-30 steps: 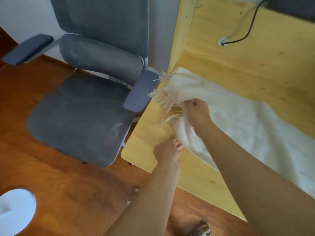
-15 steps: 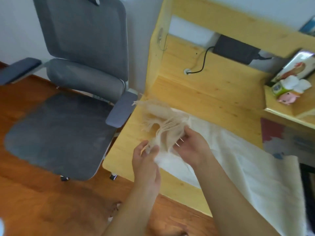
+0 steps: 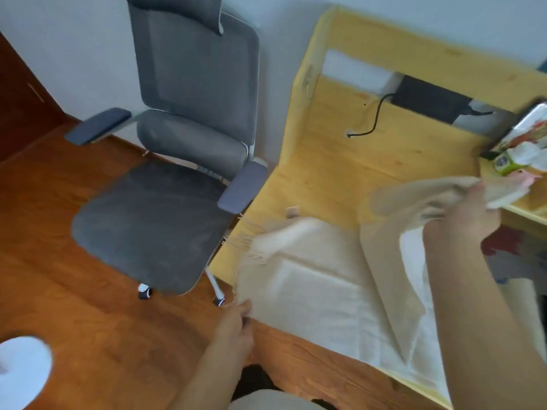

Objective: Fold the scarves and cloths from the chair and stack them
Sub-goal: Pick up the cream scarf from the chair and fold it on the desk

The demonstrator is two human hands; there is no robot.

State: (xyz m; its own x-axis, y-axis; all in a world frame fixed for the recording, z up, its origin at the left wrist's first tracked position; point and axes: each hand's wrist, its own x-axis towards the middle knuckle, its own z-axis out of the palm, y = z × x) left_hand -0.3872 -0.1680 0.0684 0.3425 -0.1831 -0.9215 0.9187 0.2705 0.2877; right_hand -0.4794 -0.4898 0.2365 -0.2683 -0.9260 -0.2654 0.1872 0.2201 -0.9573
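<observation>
Cream scarf (image 3: pixel 319 294) with fringes lies spread on the wooden counter (image 3: pixel 325 173), and its near part hangs a little over the front edge. My left hand (image 3: pixel 236 324) pinches the near left corner of the scarf at the edge of the counter, fingers curled on the cloth. My right hand (image 3: pixel 470 214) is raised above the counter and grips the other end of the scarf, so a band of cloth rises from the surface up to this hand; the picture is blurred there. Grey office chair (image 3: pixel 165 184) stands on the wooden floor (image 3: pixel 88 321) just left of the counter, its seat bare. A black cable (image 3: pixel 374 119) lies at the back of the counter.
</observation>
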